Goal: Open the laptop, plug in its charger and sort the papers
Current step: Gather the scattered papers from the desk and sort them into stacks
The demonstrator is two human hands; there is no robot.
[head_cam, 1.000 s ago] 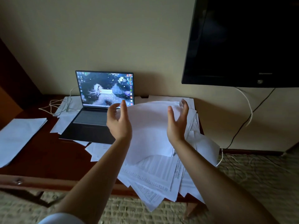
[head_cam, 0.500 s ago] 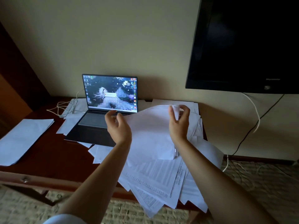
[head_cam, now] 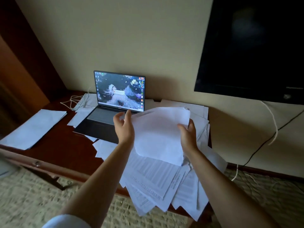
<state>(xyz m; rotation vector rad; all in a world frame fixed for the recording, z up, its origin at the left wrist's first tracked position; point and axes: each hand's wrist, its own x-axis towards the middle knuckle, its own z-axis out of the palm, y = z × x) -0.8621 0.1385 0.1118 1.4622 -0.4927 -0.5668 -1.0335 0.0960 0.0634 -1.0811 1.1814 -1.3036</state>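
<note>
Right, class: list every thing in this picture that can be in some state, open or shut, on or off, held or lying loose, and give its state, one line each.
Dark grey laptop: lid open, screen lit.
Black wall-mounted television: screen dark.
White blank sheet: lifted, held at both edges.
Left hand: gripping the sheet's left edge.
Right hand: holding the sheet's right edge.
Printed paper pile: fanned out, overhanging the brown wooden desk.
White charger cable: lying coiled; plugged or not, hidden.

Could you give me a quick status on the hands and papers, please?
Both hands, left and right, hold one blank sheet above the pile. Laptop open. Nothing blocking.
</note>
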